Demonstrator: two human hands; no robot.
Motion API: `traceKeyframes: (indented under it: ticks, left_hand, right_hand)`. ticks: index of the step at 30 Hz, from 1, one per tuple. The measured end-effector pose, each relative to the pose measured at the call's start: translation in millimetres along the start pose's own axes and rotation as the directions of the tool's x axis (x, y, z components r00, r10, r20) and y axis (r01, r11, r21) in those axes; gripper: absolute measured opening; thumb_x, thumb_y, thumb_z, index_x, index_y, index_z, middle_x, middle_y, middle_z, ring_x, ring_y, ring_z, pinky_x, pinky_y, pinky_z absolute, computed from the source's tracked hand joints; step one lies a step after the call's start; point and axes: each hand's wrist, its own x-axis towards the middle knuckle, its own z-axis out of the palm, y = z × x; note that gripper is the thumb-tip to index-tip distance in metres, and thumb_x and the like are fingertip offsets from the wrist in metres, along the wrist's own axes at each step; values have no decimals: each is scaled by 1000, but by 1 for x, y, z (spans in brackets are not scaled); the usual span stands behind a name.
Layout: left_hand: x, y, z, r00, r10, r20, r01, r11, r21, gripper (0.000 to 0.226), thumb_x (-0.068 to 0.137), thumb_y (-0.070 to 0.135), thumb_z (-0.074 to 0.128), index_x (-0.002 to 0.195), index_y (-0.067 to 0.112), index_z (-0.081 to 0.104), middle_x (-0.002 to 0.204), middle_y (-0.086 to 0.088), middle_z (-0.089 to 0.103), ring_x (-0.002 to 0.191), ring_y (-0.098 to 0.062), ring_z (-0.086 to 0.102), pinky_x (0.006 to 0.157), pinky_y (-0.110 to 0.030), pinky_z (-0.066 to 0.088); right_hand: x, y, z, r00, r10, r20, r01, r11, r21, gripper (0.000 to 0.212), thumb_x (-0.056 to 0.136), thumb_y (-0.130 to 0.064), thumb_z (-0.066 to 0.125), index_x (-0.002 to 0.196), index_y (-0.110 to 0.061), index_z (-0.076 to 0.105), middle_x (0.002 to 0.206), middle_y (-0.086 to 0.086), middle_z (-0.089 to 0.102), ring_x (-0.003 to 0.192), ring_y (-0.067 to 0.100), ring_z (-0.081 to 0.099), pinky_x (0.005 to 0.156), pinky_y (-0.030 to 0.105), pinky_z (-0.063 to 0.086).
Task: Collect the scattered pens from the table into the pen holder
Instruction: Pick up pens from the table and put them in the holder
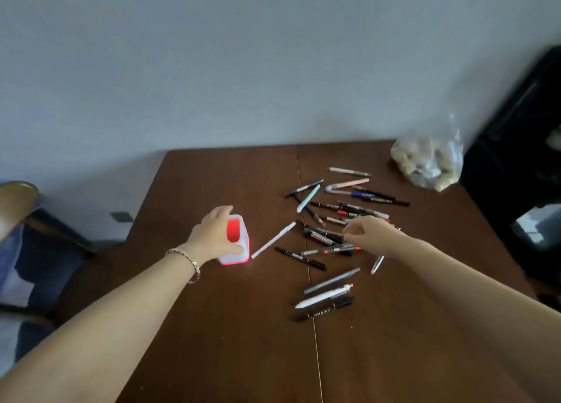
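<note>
A white pen holder (239,252) with a red inside stands upright on the brown table (230,326), and no pens show inside it. My left hand (212,235) wraps around its left side. Several pens (349,211) lie scattered to the right. A white pen (273,240) rests just right of the holder. My right hand (368,231) hovers over the middle of the pile with fingers curled down at the pens; whether it grips one I cannot tell. More pens (329,298) lie nearer to me.
A clear plastic bag (429,162) of small pale objects sits at the table's far right corner. A dark cabinet (516,159) stands to the right. A chair (33,238) is left of the table. A seam (314,342) runs down the tabletop.
</note>
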Motion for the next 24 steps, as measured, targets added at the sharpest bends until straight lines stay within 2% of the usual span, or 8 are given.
traceKeyframes:
  ticks: [3, 5, 11, 13, 17, 20, 22, 24]
  left_hand:
    - [15, -22, 8, 996, -79, 31, 76, 992, 98, 110, 63, 32, 81, 146, 13, 11, 156, -5, 12, 142, -24, 18, 107, -46, 32]
    - [24, -34, 16, 993, -98, 68, 89, 989, 115, 111, 62, 29, 81, 146, 15, 10, 157, -2, 10, 141, -25, 23, 105, -47, 35]
    - [30, -48, 34, 995, -84, -46, 78, 989, -122, 93, 54, 14, 81, 133, 13, 33, 140, -6, 30, 116, -28, 50, 88, -41, 48]
    - [20, -44, 41, 991, -84, -100, 61, 974, -219, 83, 48, 12, 84, 120, 13, 43, 128, -6, 36, 107, -24, 52, 82, -32, 49]
    - [-29, -28, 66, 973, -77, -219, -15, 921, -389, 74, 43, 24, 86, 106, 9, 50, 111, -10, 45, 94, 2, 36, 74, 4, 31]
    - [-69, -21, 93, 978, -88, -191, -11, 886, -464, 78, 47, 22, 87, 114, 12, 48, 116, -8, 45, 98, 21, 33, 70, 8, 33]
    - [-83, -19, 108, 984, -63, -164, -16, 896, -443, 81, 49, 18, 86, 120, 18, 45, 123, -5, 44, 106, 23, 30, 65, 6, 38]
    - [-91, -15, 116, 987, -72, -144, 1, 900, -436, 85, 51, 15, 84, 124, 21, 41, 128, -1, 40, 111, 19, 30, 62, 3, 41]
  right_hand:
    - [2, 15, 16, 997, 57, 54, -58, 998, 24, 26, 90, -28, 49, 111, -20, 61, 113, 2, 63, 94, 18, 60, 82, 29, 49]
    - [2, 25, 27, 995, 60, 83, -62, 998, 17, 26, 91, -28, 49, 113, -20, 60, 113, 0, 61, 92, 14, 57, 81, 27, 46]
    - [14, 55, 56, 991, 84, 100, -81, 996, -39, 24, 90, -21, 51, 112, -22, 60, 115, -2, 60, 101, 14, 57, 91, 32, 49]
    - [19, 63, 70, 992, 69, 106, -53, 988, -147, 28, 90, -21, 53, 118, -22, 56, 125, -1, 53, 114, 15, 50, 98, 34, 44]
    - [30, 74, 94, 991, 77, 110, -42, 956, -290, 47, 88, -30, 55, 133, -24, 42, 140, 0, 36, 133, 20, 29, 108, 38, 32]
    - [39, 75, 110, 981, 87, 174, -16, 928, -373, 54, 85, -39, 59, 134, -27, 39, 141, 2, 31, 132, 24, 27, 107, 39, 33]
    - [44, 74, 116, 983, 68, 168, 9, 908, -419, 51, 84, -40, 59, 130, -26, 42, 136, 3, 34, 128, 25, 30, 103, 39, 37]
    - [45, 72, 124, 991, -20, 131, 88, 843, -531, 44, 80, -36, 65, 120, -23, 51, 124, 5, 46, 117, 27, 43, 93, 41, 45]
